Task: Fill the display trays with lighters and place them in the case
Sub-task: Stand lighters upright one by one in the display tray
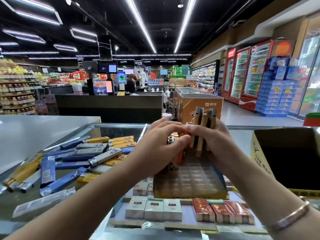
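A heap of loose lighters (72, 158) in blue, yellow and grey sleeves lies on the left part of the glass counter (121, 129), some overlapping, a few spilling toward the near edge. To their right the left hand (161, 144) hangs over the far end of the tray (190, 181), its curled fingers pinching an orange lighter (180, 156) that stands upright among a few others already seated in the far cells; the near cells hold nothing. The tray rests flat on the glass, near the middle of the counter. Touching the left hand's fingertips, the right hand (213, 141) grips a bunch of tan lighters (202, 129), held upright with their metal tops up, above the tray's far right corner. A bracelet (292, 213) circles the right wrist. Under the glass lie rows of packs (154, 210). At the far right stands an open carton (284, 153), its inside dark.
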